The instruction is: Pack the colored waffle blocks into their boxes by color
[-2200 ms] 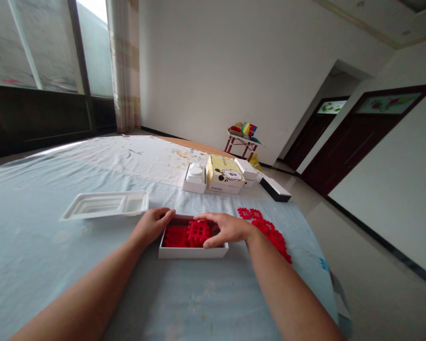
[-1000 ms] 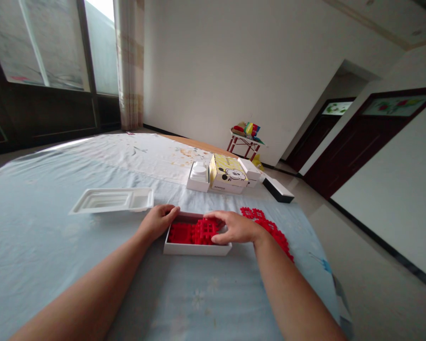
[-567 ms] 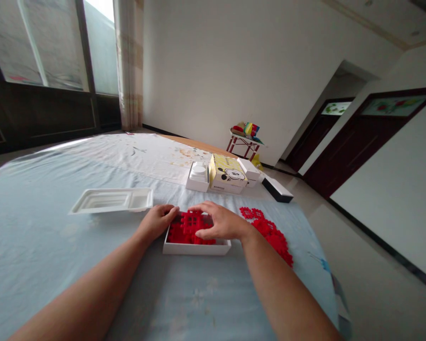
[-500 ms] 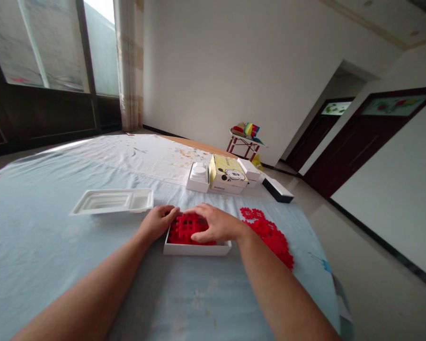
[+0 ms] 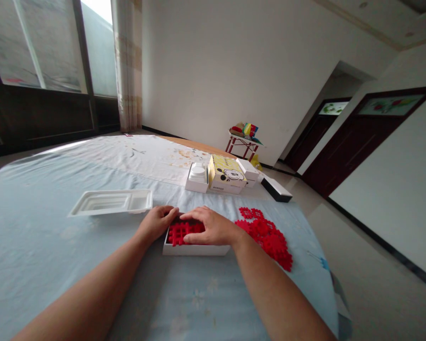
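Note:
A shallow white box [image 5: 196, 250] rests on the table in front of me, with red openwork pieces inside. My left hand [image 5: 159, 220] is closed at the box's far left corner, fingers curled over its edge. My right hand [image 5: 210, 226] reaches over the box from the right, thumb and fingers on a red lattice piece [image 5: 179, 232] that lies at the left end of the box. The palm covers much of the right part of the contents. Beside my right wrist, a pile of red notched-edge pieces [image 5: 270, 237] spreads on the cloth.
A white plastic tray [image 5: 138, 201] lies to the left. Farther back stand a small white box with white items [image 5: 198, 177], a yellow cartoon box [image 5: 227, 174], another white box [image 5: 247, 171] and a black-and-white box [image 5: 276, 188]. A blue cloth [image 5: 74, 251] covers the round table.
My right hand has shifted slightly left, and the red lattice piece under it has moved left and lower in the box. My left hand stays at the corner.

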`<state>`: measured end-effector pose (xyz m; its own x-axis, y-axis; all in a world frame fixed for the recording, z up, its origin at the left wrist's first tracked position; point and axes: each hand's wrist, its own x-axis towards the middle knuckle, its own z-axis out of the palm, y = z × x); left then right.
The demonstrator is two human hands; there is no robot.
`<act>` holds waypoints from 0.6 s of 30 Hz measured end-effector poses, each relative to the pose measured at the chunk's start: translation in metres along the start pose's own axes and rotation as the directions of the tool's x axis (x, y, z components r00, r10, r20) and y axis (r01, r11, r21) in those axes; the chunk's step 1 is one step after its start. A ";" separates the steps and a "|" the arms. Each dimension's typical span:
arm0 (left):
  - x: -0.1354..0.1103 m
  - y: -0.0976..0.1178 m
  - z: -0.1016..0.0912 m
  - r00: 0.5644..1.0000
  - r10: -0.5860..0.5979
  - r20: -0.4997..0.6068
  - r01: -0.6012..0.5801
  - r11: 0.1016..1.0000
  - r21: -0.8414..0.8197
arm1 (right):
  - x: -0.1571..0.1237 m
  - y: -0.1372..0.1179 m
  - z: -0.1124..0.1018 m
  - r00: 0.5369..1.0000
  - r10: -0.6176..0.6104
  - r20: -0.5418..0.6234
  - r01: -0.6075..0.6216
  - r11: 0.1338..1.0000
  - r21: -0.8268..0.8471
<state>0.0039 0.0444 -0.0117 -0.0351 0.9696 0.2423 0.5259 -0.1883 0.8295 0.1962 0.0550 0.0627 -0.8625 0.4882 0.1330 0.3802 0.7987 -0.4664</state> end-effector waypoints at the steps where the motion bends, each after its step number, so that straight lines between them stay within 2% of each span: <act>1: 0.000 0.000 0.000 1.000 0.001 -0.002 -0.001 1.000 0.004 | 0.001 0.000 0.003 1.000 0.005 -0.005 -0.005 1.000 -0.014; 7: -0.001 0.005 -0.002 1.000 0.007 -0.003 -0.007 1.000 0.027 | 0.004 0.001 0.012 0.996 0.049 -0.080 -0.059 0.989 -0.134; 14: -0.001 0.006 -0.003 1.000 -0.014 -0.004 0.014 0.999 0.033 | -0.001 -0.004 0.009 0.998 0.002 -0.070 -0.006 0.998 -0.059; 16: -0.001 0.005 -0.002 1.000 -0.023 -0.014 0.024 0.999 0.028 | -0.007 -0.001 0.001 0.989 0.030 -0.142 -0.033 0.999 -0.014; 18: -0.001 0.004 -0.002 0.999 -0.027 -0.017 0.027 0.999 0.020 | -0.018 0.008 -0.011 0.955 0.095 -0.281 -0.088 0.995 0.035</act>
<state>0.0040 0.0427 -0.0074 -0.0636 0.9715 0.2282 0.5419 -0.1584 0.8254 0.2185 0.0568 0.0657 -0.6940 0.6407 0.3285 0.4431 0.7396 -0.5065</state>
